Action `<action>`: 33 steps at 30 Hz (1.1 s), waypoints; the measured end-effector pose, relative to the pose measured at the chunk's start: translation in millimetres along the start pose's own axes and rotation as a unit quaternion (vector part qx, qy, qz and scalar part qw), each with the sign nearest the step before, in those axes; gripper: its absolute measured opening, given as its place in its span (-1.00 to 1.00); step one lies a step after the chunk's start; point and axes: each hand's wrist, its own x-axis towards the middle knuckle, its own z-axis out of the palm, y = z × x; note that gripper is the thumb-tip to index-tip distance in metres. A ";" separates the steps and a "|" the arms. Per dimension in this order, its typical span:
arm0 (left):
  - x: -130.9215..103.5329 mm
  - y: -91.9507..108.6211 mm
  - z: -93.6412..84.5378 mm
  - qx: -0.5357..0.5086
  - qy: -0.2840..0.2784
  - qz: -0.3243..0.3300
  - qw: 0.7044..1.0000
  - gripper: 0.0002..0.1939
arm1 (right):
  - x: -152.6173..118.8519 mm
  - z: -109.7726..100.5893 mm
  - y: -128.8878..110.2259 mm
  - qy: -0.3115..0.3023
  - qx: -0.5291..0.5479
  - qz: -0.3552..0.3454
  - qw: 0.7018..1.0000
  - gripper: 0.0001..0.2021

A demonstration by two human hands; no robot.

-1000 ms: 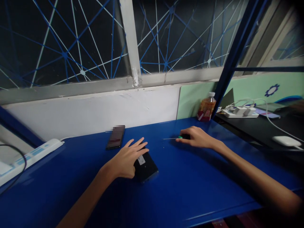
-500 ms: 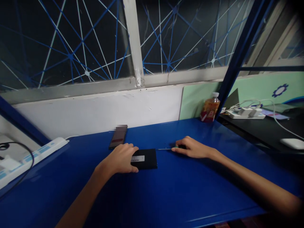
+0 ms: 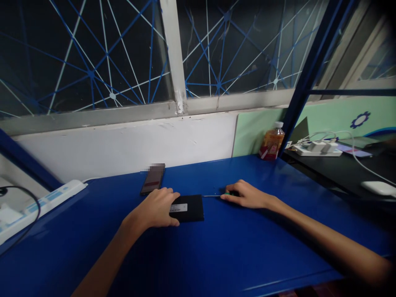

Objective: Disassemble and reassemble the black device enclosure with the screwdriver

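A flat black rectangular box (image 3: 194,208) with a white label lies on the blue table, its kind not clear. My left hand (image 3: 156,208) grips its left end, thumb at the near edge and fingers at the far edge. In my right hand (image 3: 244,194) is a screwdriver (image 3: 213,196), held low over the table by its green handle, most of which my fingers hide. Its thin metal shaft points left, and the tip is at the box's far right corner; whether it touches cannot be made out.
Behind my left hand a dark phone (image 3: 154,179) lies on the blue table (image 3: 216,251). A white power strip (image 3: 55,200) runs along the left edge. A bottle (image 3: 272,141) of amber drink stands at the back right. Chargers and cables lie on a black desk (image 3: 334,167) at right.
My right hand has moved slightly left with the screwdriver, and its tip is nearer the box's edge. My left hand keeps its grip on the box. The view has shifted a little.
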 end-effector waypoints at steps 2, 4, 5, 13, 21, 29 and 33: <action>0.7 -1.1 -0.2 -0.005 -0.013 -0.004 1.000 -0.36 | 0.2 0.7 1.6 0.012 -0.017 0.003 1.000 -0.53; 1.5 -1.9 -0.7 -0.013 -0.026 -0.008 1.000 -0.30 | 0.5 1.2 3.7 0.034 -0.038 0.007 0.999 -0.57; 1.9 -2.2 -0.9 -0.016 -0.031 -0.011 0.999 -0.28 | 0.7 1.4 4.8 0.046 -0.047 0.009 0.998 -0.58; 2.4 -4.3 0.6 -0.020 -0.032 -0.002 0.999 -0.25 | 1.6 4.1 6.1 0.056 -0.076 0.024 0.995 -0.60; 1.4 -1.9 -0.5 -0.017 -0.024 -0.004 1.000 -0.32 | -1.5 3.4 0.1 0.060 -0.085 -0.002 0.995 -0.67; 1.9 -1.2 -0.6 -0.014 -0.019 0.002 1.000 -0.27 | -1.2 -1.8 9.3 0.047 -0.047 -0.014 0.998 -0.64; 2.0 1.1 -3.3 -0.011 -0.035 -0.004 0.999 -0.28 | -0.7 1.6 12.1 0.053 -0.060 -0.007 0.997 -0.63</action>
